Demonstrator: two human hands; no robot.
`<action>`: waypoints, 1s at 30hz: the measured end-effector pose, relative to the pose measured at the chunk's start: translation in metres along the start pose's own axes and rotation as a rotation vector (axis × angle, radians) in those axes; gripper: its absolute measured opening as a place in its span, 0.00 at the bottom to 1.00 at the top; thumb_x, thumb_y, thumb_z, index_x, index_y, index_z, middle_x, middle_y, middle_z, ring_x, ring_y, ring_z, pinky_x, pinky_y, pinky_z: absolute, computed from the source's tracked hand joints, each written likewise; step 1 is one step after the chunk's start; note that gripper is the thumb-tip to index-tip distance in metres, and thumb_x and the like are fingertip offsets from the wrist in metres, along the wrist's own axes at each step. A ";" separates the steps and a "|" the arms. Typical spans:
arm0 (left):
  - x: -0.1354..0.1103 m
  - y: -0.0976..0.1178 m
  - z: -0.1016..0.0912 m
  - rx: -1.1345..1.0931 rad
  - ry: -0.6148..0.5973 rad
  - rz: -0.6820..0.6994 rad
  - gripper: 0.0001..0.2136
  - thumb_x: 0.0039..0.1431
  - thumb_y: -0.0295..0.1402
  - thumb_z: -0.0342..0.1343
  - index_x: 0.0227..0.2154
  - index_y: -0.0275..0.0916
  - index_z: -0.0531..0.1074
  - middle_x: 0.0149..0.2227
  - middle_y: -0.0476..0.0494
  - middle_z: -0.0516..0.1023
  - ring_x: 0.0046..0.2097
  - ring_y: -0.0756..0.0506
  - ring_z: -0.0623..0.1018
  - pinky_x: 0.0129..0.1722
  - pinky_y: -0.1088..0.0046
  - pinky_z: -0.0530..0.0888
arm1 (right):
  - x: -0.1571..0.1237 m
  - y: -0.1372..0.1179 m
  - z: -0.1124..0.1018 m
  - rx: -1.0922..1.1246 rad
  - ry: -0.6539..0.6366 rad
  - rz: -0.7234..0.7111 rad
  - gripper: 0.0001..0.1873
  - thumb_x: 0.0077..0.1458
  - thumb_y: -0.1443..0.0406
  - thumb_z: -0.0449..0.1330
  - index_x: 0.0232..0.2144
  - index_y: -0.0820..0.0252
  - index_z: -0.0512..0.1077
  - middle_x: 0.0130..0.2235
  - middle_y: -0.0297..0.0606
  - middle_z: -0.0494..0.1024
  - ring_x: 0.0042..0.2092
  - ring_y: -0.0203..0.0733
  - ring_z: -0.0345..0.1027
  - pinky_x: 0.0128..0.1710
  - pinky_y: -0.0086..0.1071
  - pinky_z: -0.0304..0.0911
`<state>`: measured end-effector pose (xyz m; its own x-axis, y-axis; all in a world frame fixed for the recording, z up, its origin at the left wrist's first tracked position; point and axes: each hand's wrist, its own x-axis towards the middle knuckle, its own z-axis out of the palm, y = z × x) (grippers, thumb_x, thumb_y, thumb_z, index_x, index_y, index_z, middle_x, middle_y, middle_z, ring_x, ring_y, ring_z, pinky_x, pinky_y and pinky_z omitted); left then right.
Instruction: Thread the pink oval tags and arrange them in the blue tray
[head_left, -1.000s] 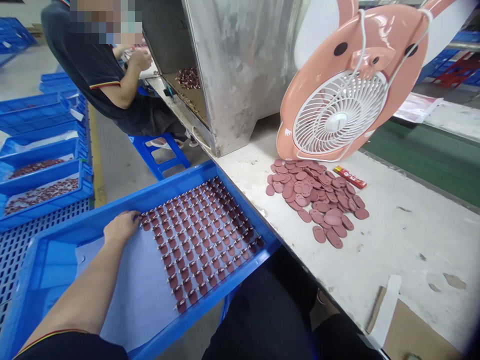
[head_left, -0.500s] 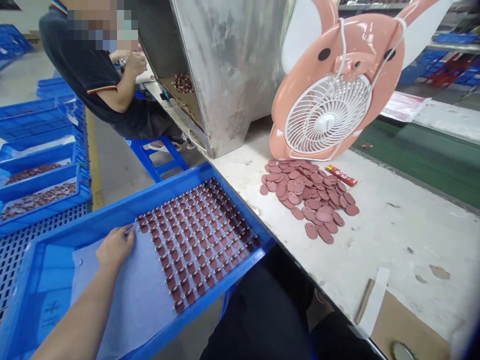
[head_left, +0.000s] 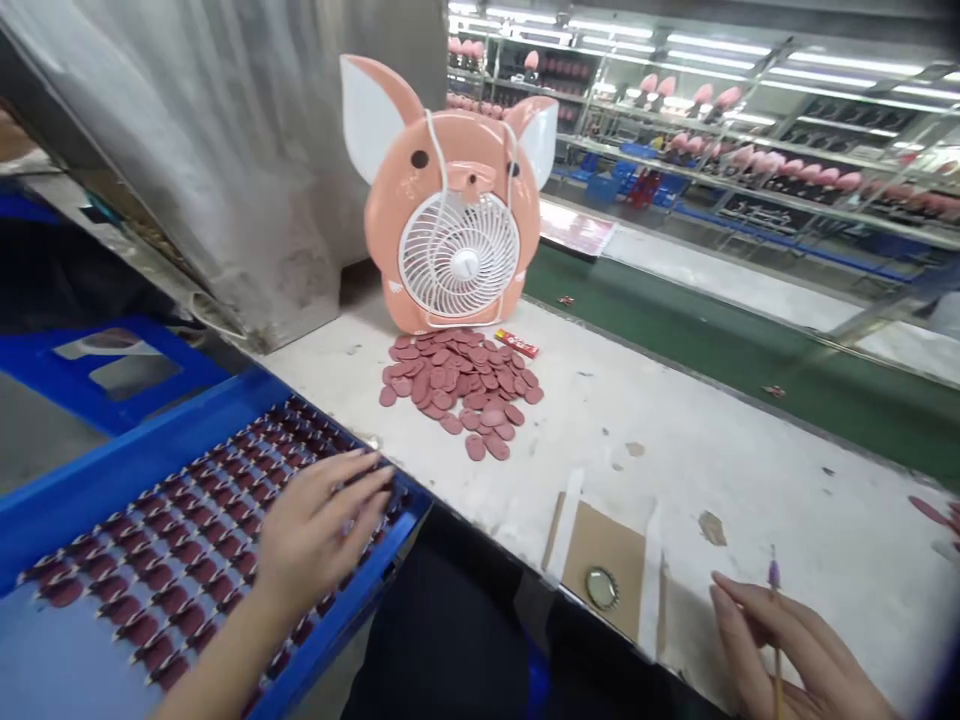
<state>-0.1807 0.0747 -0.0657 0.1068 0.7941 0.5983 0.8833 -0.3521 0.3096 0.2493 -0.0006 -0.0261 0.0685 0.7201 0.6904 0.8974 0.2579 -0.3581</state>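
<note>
1. The left hand (head_left: pixel 322 530) is lying flat, its grip open and empty, on rows of small dark-red oval pieces (head_left: pixel 195 520) in the blue plastic tray (head_left: pixel 127 470).
2. The right hand (head_left: pixel 795 650) is pinching a thin purple-tipped stick (head_left: pixel 774 590) over the scuffed white surface (head_left: pixel 675 450).
3. The rows are seemingly being checked by touch; lifting one piece is calling for a fine pinch.
4. Matte pink oval discs (head_left: pixel 457 385) are lying heaped before a glossy pig-shaped fan (head_left: pixel 457 240).

One fan (head_left: pixel 457 245), one tray (head_left: pixel 142 458), one stick (head_left: pixel 773 592), two hands (head_left: pixel 311 540) (head_left: pixel 795 655).

No writing can be read; the print on the small red packet (head_left: pixel 516 343) is too blurred.
</note>
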 end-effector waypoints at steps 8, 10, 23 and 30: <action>0.035 0.060 0.036 -0.114 -0.316 0.360 0.31 0.61 0.49 0.57 0.65 0.65 0.56 0.58 0.50 0.77 0.54 0.35 0.79 0.62 0.42 0.61 | -0.020 -0.003 -0.010 0.064 -0.038 -0.056 0.05 0.65 0.68 0.61 0.42 0.60 0.75 0.40 0.38 0.75 0.37 0.40 0.73 0.41 0.30 0.70; 0.024 0.060 0.033 -0.166 -0.239 0.396 0.28 0.64 0.38 0.56 0.63 0.71 0.56 0.51 0.55 0.82 0.46 0.39 0.83 0.57 0.45 0.67 | -0.021 -0.006 -0.010 0.152 -0.030 -0.036 0.07 0.64 0.72 0.60 0.43 0.61 0.75 0.39 0.39 0.74 0.37 0.38 0.72 0.39 0.27 0.70; -0.008 0.208 0.048 -1.248 -0.406 -0.349 0.08 0.61 0.46 0.57 0.34 0.55 0.81 0.36 0.41 0.81 0.40 0.42 0.81 0.37 0.62 0.83 | 0.004 -0.066 0.000 0.597 -0.123 -0.010 0.06 0.67 0.70 0.59 0.44 0.58 0.73 0.36 0.37 0.74 0.36 0.37 0.72 0.35 0.28 0.73; -0.008 0.235 0.036 -1.682 -0.545 -1.125 0.14 0.49 0.39 0.71 0.39 0.44 0.82 0.40 0.44 0.86 0.43 0.45 0.83 0.48 0.73 0.78 | -0.005 -0.066 0.002 0.427 -0.066 -0.163 0.17 0.64 0.76 0.59 0.53 0.60 0.73 0.36 0.41 0.77 0.36 0.41 0.72 0.32 0.31 0.69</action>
<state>0.0429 0.0036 -0.0240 0.3143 0.8550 -0.4125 -0.4917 0.5184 0.6997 0.1886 -0.0204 -0.0073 -0.0989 0.6842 0.7226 0.6332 0.6034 -0.4847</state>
